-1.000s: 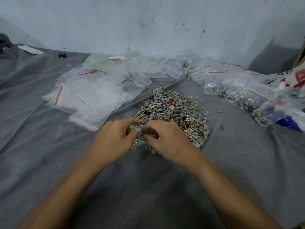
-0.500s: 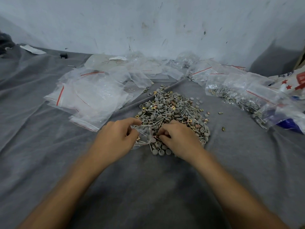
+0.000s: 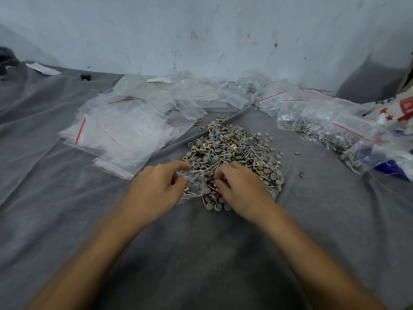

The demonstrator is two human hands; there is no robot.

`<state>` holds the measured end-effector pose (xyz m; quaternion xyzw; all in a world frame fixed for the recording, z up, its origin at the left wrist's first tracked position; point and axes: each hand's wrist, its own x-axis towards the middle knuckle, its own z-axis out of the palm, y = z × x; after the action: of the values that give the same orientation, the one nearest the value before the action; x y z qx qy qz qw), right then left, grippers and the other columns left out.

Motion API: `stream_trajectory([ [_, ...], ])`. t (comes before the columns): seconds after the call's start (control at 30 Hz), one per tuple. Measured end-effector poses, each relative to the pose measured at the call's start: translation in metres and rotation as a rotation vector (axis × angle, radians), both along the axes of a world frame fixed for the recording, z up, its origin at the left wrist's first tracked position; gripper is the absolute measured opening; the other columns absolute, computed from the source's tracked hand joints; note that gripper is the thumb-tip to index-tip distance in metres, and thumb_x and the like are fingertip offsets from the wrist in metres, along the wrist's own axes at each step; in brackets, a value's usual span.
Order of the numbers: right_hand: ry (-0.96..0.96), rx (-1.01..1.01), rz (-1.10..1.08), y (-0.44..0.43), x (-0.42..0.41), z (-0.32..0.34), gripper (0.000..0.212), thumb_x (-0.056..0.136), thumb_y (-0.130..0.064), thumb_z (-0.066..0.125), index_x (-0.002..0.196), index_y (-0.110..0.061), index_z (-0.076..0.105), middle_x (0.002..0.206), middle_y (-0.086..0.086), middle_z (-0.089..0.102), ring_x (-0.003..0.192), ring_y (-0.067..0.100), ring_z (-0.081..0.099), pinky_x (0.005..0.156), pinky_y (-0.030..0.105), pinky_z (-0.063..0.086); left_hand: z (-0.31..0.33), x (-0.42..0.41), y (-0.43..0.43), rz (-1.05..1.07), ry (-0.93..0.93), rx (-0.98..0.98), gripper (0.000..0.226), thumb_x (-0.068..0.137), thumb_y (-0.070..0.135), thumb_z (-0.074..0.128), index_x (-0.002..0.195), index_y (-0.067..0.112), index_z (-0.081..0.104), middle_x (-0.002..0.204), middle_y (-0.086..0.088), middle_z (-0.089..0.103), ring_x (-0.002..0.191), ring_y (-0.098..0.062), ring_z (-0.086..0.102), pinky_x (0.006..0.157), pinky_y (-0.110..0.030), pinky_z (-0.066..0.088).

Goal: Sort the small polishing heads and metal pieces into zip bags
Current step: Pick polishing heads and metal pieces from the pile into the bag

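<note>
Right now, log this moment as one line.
left hand: grips small zip bag, some pieces inside | right hand: fingers curled at near edge of pile, hold unclear | pile: unsorted on grey cloth

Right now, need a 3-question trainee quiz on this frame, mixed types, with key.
1. True or false: the left hand holds a small zip bag at the near edge of the loose pile.
2. Where do the empty zip bags lie? A) left of the pile B) right of the pile C) under the forearms
3. Fill in: the filled bags lie to the pile's ____.
Key: 1 true; 2 A; 3 right.
</note>
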<state>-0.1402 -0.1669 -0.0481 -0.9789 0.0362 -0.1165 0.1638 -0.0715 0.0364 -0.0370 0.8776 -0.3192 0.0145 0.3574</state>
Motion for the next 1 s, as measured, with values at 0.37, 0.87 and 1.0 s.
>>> stream_trajectory([
  [0.37,0.023,0.347,0.141,0.035,0.001,0.018,0.016,0.097,-0.028,0.067,0.111,-0.020,0.072,0.098,-0.006,0.072,0.068,0.002,0.060,0.075,0.030,0.056,-0.001,0.001,0.001,0.008,-0.006,-0.013,0.032,0.095,0.019,0.054,0.119,0.032,0.070,0.056,0.016,0.062,0.054,-0.006,0.057,0.054,-0.028,0.040],
  [0.87,0.192,0.094,-0.118,-0.046,-0.016,0.012,0.010,0.093,-0.035,0.070,0.084,-0.031,0.071,0.083,-0.015,0.065,0.081,0.002,0.061,0.078,0.034,0.053,-0.002,0.002,0.000,0.001,0.012,-0.025,0.031,0.098,0.020,0.052,0.122,0.030,0.069,0.058,0.011,0.064,0.054,-0.005,0.059,0.055,-0.026,0.040],
  [1.0,0.173,-0.068,-0.228,-0.034,-0.010,0.003,0.031,0.093,-0.052,0.064,0.078,-0.025,0.068,0.079,-0.010,0.064,0.078,0.012,0.061,0.073,0.037,0.053,-0.001,0.001,0.000,-0.001,0.019,-0.028,0.032,0.097,0.020,0.053,0.122,0.030,0.070,0.057,0.012,0.064,0.055,-0.005,0.059,0.056,-0.026,0.040],
])
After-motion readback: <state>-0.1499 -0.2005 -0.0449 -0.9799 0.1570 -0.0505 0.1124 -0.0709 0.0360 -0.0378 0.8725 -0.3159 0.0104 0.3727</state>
